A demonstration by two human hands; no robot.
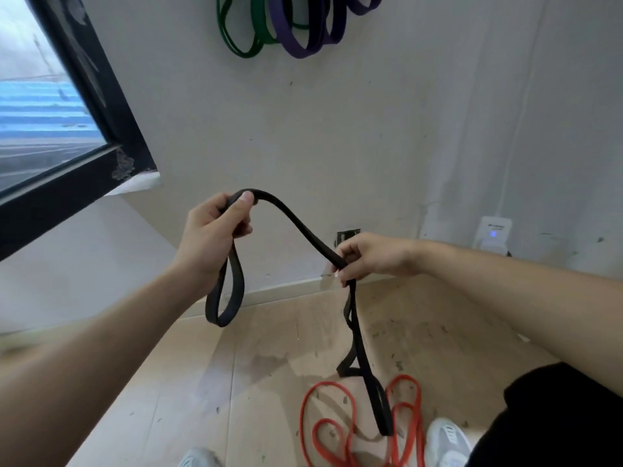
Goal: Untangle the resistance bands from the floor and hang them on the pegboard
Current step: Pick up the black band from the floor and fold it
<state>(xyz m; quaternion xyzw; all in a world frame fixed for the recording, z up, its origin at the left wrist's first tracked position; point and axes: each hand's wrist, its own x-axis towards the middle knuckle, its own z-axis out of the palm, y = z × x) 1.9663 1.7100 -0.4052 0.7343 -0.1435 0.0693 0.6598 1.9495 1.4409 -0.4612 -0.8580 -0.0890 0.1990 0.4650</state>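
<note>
Because the black band (305, 232) has to be freed before it can be hung, both hands hold it up off the floor (202, 382) and apart from each other, so its twists show. The left hand (215, 230) grips the band's upper end, fingers curled round it and thumb pressed on top, and a short loop hangs below that fist. The right hand (367, 257) grips the band lower along its length, fingers closed round it. Between the two hands the band runs in a slack arc. Below the right hand it drops in twisted strands, and its lowest loop lies over the red band (403, 378), so the two look not yet separated.

By count: one black band in hand, and red loops on the floor beneath it, one band or two, I cannot tell. High above the black band, green bands (236, 45) and purple bands (303, 50) hang against the wall (337, 129), at least two loops of each. Their tops are cropped, and the pegboard itself is out of view.
</note>
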